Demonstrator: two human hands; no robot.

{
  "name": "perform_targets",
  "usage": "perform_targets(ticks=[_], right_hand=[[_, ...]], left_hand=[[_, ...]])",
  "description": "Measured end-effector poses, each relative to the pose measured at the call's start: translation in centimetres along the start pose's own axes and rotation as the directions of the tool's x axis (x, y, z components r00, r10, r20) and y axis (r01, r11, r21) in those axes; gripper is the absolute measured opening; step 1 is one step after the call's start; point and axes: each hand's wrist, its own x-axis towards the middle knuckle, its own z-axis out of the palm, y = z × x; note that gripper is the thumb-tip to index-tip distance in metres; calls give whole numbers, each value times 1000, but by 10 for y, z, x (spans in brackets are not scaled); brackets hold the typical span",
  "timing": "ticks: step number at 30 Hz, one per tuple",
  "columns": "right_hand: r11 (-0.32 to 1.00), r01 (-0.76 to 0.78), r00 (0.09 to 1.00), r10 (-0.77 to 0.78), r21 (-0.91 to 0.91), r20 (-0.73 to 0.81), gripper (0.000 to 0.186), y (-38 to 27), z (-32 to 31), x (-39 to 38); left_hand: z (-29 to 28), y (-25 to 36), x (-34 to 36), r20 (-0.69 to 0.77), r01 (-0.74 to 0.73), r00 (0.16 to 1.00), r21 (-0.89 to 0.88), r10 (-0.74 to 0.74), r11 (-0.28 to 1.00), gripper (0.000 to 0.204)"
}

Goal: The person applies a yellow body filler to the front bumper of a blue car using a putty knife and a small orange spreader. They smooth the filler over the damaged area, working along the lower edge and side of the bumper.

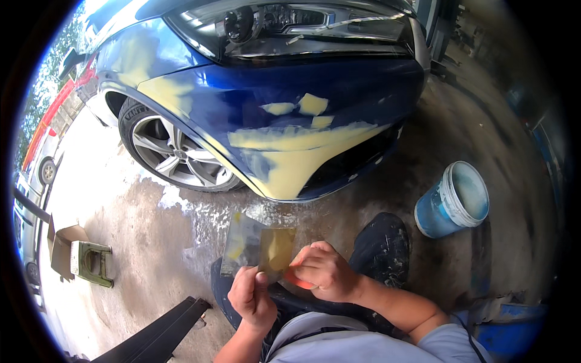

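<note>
Over my lap, my left hand is closed on the lower edge of a thin grey plate with yellow smears. Overlapping the plate's right side is a flat olive-brown rectangular piece with a lighter yellowish patch; its lower corner is by my left thumb. My right hand is closed on an orange flat piece, mostly hidden by the fingers. Whether the orange and olive-brown pieces are joined, I cannot tell. Beyond the hands is a blue car bumper with pale yellow filler patches.
A blue bucket with a white rim stands on the floor to the right. At left are a green-and-white step stool and an open cardboard box. A black beam juts in at lower left. The car's wheel is ahead-left.
</note>
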Motion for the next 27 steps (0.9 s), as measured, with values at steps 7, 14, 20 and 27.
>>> perform_targets(ticks=[7, 14, 20, 27], right_hand=[[858, -67, 939, -117, -509, -322, 15, 81, -80, 91], [811, -105, 934, -119, -575, -338, 7, 110, -88, 122], [800, -117, 944, -94, -588, -316, 11, 107, -76, 91], [791, -117, 938, -111, -601, -328, 16, 127, -112, 107]], left_hand=[[-26, -29, -18, -149, 336, 918, -198, -367, 921, 22], [-26, -48, -62, -63, 473, 870, -167, -488, 865, 25], [-23, -52, -76, -12, 509, 854, -191, -521, 839, 25], [-22, -60, -71, 3, 501, 862, -148, -506, 852, 25]])
